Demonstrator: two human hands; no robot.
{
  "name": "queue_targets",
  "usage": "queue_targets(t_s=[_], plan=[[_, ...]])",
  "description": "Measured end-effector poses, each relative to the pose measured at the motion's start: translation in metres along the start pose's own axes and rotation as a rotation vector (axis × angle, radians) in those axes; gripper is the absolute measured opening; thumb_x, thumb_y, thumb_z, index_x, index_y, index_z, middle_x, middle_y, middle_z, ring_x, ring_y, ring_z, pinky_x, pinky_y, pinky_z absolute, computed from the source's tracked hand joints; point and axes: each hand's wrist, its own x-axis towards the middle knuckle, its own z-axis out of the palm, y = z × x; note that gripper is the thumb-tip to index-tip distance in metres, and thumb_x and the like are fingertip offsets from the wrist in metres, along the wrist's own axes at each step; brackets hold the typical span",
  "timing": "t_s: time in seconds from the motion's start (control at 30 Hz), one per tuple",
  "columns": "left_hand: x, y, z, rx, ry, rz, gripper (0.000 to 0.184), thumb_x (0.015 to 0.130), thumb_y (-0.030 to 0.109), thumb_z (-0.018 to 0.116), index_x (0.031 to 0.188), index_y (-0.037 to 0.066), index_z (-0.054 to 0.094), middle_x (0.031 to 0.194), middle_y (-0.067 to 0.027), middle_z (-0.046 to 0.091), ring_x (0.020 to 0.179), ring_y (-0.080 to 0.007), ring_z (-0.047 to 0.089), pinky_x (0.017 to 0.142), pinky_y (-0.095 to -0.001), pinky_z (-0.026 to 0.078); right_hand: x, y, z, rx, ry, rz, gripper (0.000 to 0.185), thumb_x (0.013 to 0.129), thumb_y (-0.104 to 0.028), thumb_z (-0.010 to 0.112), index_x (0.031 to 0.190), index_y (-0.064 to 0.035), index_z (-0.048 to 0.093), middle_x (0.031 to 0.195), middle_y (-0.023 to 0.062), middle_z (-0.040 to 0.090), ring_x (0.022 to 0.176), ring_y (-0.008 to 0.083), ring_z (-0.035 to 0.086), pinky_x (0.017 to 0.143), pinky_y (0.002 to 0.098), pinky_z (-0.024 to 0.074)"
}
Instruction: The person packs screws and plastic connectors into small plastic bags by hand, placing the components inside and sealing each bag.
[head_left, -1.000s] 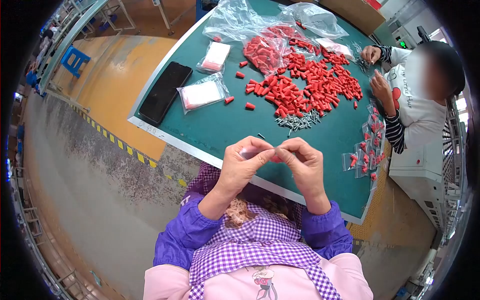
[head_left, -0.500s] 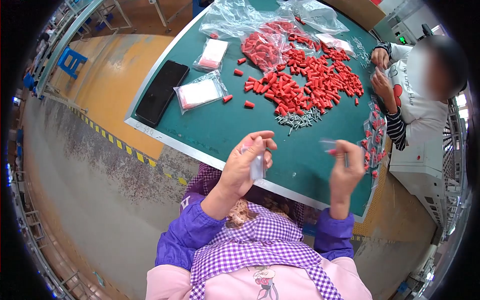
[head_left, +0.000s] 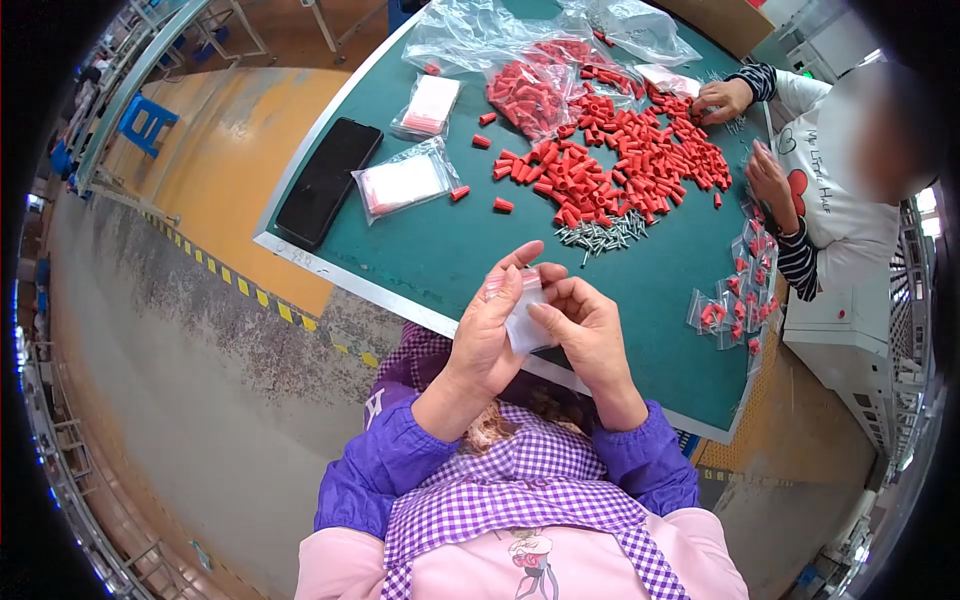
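Note:
My left hand (head_left: 478, 335) is closed on small clear zip bags (head_left: 524, 322) with a red strip along the top. My right hand (head_left: 592, 335) meets it from the other side, its thumb and fingers pinching the bags' right edge. Both hands are above the table's front edge. Beyond them lies a heap of red ribbed plastic caps (head_left: 640, 150), with a small pile of silver screws (head_left: 603, 235) at its near side. Filled bags (head_left: 740, 285) with red pieces inside lie at the table's right edge.
A black phone (head_left: 328, 183) and two packs of zip bags (head_left: 403, 184) rest on the left of the green table (head_left: 440, 260). Large clear plastic bags (head_left: 455, 35) lie at the back. At the right, a co-worker's hand (head_left: 722, 100) reaches to the caps.
My right hand has come left from the filled bags to the zip bags in my left hand. A small filled bag now lies by the others. The co-worker's one hand has moved to the caps.

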Motion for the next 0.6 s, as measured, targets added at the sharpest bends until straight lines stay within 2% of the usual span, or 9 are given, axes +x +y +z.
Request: queue_targets(t_s=[0.1,0.17,0.2,0.27,0.33,0.43,0.5,0.53,0.6], plan=[[-0.001,-0.001,-0.003,0.031,-0.011,-0.008,0.041,0.098,0.029,0.048,0.131,0.006,0.042,0.12,-0.0133,0.057,0.112,-0.0243,0.055,0.096,-0.0389,0.047,0.004,0.001,0.007,0.137,0.097,-0.053,0.013,0.088,-0.008,0.065,0.094,0.0028,0.065,0.077,0.0023,0.064,0.067,0.0049,0.055,0.058,0.0209,0.0453],[-0.001,0.001,-0.001,-0.013,-0.009,-0.022,0.04,0.098,0.029,0.047,0.131,0.005,0.042,0.122,-0.013,0.056,0.113,-0.0233,0.054,0.096,-0.0389,0.046,0.003,0.004,0.003,-0.167,0.184,-0.183,0.011,0.088,-0.006,0.064,0.094,0.0026,0.067,0.077,0.0005,0.064,0.068,0.0041,0.054,0.059,0.0207,0.0447],[-0.001,0.001,0.001,-0.055,-0.01,-0.04,0.04,0.099,0.029,0.045,0.131,0.005,0.042,0.124,-0.0126,0.055,0.113,-0.0222,0.054,0.096,-0.039,0.046,0.002,0.004,0.004,-0.169,0.184,-0.182,0.011,0.088,-0.006,0.064,0.094,0.0026,0.067,0.077,0.0005,0.064,0.068,0.0041,0.054,0.059,0.0207,0.0447],[0.0,0.0,0.001,-0.075,-0.002,-0.041,0.039,0.099,0.029,0.045,0.13,0.005,0.042,0.126,-0.013,0.054,0.114,-0.0225,0.053,0.097,-0.0401,0.045,0.001,0.003,0.008,-0.261,0.286,-0.321,0.011,0.088,-0.007,0.064,0.093,0.0024,0.067,0.075,-0.0011,0.063,0.068,0.0036,0.053,0.06,0.0199,0.0443],[0.0,-0.001,0.0,-0.092,0.005,-0.042,0.039,0.099,0.03,0.046,0.13,0.005,0.043,0.128,-0.0134,0.053,0.115,-0.0228,0.053,0.098,-0.0412,0.045,0.002,0.003,0.008,-0.228,0.319,-0.341,0.011,0.089,-0.007,0.063,0.092,0.0024,0.067,0.074,-0.0014,0.062,0.067,0.0034,0.053,0.058,0.0199,0.0434],[-0.002,0.001,-0.005,-0.047,0.116,-0.033,0.039,0.098,0.033,0.046,0.127,0.007,0.046,0.12,-0.0121,0.057,0.111,-0.0229,0.056,0.093,-0.0396,0.049,0.002,-0.001,0.003,-0.191,0.338,-0.33,0.011,0.09,-0.008,0.062,0.09,0.002,0.066,0.071,-0.002,0.06,0.065,0.0031,0.051,0.056,0.0199,0.0412],[-0.003,0.002,-0.014,-0.029,0.189,-0.071,0.041,0.097,0.03,0.052,0.128,0.004,0.046,0.106,-0.0066,0.061,0.085,-0.0142,0.059,0.074,-0.0316,0.052,0.001,-0.002,0.0,-0.191,0.327,-0.3,0.011,0.09,-0.009,0.062,0.09,0.0016,0.066,0.07,-0.0025,0.059,0.064,0.0029,0.05,0.055,0.0198,0.0399],[-0.003,0.003,-0.015,-0.029,0.187,-0.07,0.041,0.097,0.03,0.052,0.128,0.004,0.046,0.106,-0.0066,0.061,0.085,-0.0142,0.059,0.074,-0.0316,0.052,0.001,-0.001,0.0,-0.121,0.29,-0.257,0.012,0.091,-0.01,0.062,0.089,0.001,0.066,0.069,-0.0027,0.058,0.063,0.0028,0.049,0.054,0.0196,0.0389],[-0.004,0.004,-0.013,-0.015,0.065,-0.091,0.04,0.092,0.026,0.06,0.123,0.001,0.051,0.09,-0.0007,0.06,0.068,-0.0071,0.051,0.058,-0.0242,0.045,-0.002,0.001,0.0,-0.063,0.232,-0.211,0.013,0.091,-0.011,0.061,0.089,0.0004,0.066,0.067,-0.0031,0.057,0.062,0.0025,0.048,0.054,0.0193,0.038]])
